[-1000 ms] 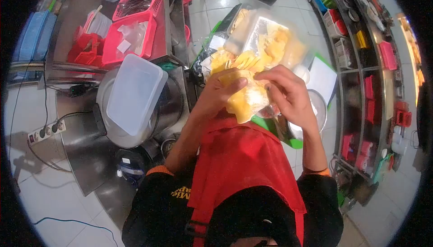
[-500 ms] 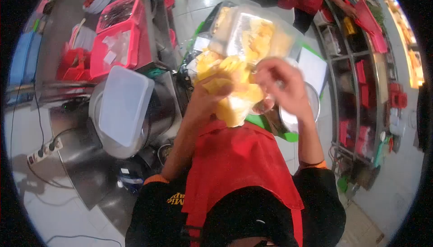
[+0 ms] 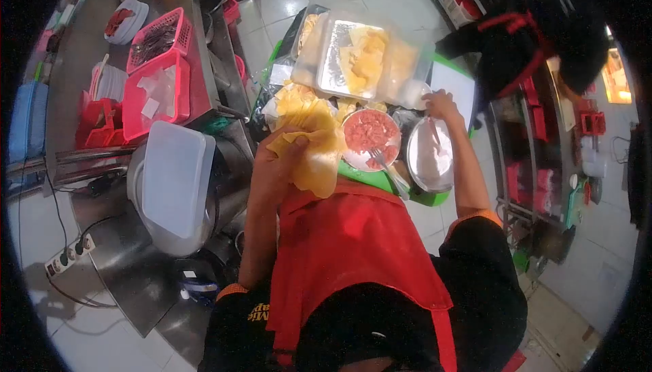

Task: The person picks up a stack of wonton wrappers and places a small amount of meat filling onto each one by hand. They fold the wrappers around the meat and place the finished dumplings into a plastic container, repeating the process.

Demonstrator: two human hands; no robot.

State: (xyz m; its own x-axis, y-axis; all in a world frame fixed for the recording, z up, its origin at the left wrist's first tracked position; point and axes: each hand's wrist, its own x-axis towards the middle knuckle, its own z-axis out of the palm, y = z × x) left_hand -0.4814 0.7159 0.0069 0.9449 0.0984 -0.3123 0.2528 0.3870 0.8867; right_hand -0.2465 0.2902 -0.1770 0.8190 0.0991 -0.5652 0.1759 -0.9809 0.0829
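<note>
My left hand [image 3: 282,156] is closed around a stack of thin yellow dough wrappers [image 3: 318,148], which hangs down in front of the apron. My right hand [image 3: 443,108] is at the upper rim of a round metal tray [image 3: 445,176], fingers bent downward beside a small white bowl [image 3: 413,93]. A thin pale utensil [image 3: 435,132] lies over the tray just below those fingers; I cannot tell whether they grip it. Between my hands is a plate of pink minced meat [image 3: 367,129], with a fork [image 3: 384,163] resting at its lower edge.
A clear plastic tub [image 3: 309,69] with a metal tray and yellow wrappers stands behind the meat. More wrappers [image 3: 292,97] lie on the left. Pink baskets [image 3: 183,93] and a lidded pot [image 3: 173,182] are farther left. Another person [image 3: 536,32] bends beside the right-hand shelves.
My hands have moved apart: the left holds the wrappers farther left, and the right has gone right to the metal tray. The meat plate has come into view. The other person now bends nearer.
</note>
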